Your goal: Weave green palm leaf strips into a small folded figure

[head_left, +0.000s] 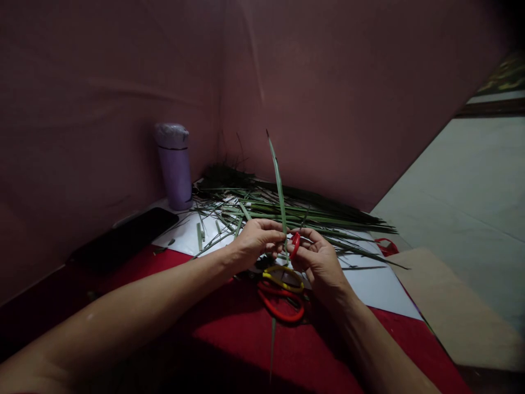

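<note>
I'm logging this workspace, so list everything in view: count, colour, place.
Fabric walls: two, pinkish, back
Cloth: one, red, foreground
Sheet: one, white, beyond cloth
Leaf pile: uncounted, green, on sheet
Bottle: one, purple, back left
Flat slab: one, black, left
Red item, unclear: one, red, right
Board: one, tan, right
Floor: one, pale, far right
Patterned panel, blurred: one, dark, upper right
Loop handles: two, yellow and red, lower centre
Lower strip: one, pale green, over cloth
Leaf strip: one, green, upright, centre
Small tool: one, red, centre
Left hand: one, bare, pinching leaf strip
Right hand: one, bare, holding small tool
</note>
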Demonstrator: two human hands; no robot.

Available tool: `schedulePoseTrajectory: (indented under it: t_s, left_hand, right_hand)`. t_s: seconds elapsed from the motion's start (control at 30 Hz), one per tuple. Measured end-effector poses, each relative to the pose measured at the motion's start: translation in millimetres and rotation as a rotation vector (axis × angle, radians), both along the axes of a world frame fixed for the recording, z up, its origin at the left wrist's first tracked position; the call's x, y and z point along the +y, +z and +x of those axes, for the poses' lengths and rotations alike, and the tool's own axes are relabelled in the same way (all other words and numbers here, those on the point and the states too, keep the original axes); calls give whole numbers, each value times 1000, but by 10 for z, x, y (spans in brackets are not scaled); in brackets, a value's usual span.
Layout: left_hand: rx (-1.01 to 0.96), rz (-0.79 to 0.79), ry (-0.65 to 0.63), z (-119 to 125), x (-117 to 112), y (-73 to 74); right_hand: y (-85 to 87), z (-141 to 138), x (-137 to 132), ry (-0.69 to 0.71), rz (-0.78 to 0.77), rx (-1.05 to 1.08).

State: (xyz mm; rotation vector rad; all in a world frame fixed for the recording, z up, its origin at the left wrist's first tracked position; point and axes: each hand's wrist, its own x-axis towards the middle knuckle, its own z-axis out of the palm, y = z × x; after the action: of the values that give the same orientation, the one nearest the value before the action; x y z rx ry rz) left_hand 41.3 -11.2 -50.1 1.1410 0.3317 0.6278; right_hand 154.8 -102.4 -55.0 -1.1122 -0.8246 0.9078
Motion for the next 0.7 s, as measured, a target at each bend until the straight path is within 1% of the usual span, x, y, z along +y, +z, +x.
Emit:
schedulePoseTrajectory:
  t_s: [0.2,0.33,0.47,0.7]
  left_hand:
    - [-58,-5,-58,-6,9,16]
    - [-68,-8,-45,-11,2,24]
    - [-78,-10,-32,-13,3,32]
    - [-57,-8,4,-8,2,48]
  right_hand:
    - [25,-6,7,18,-8,76]
    - [45,-11,-4,16,-15,128]
    - [62,-12,-15,64,-10,192]
    - [28,16,-7,51,-25,183]
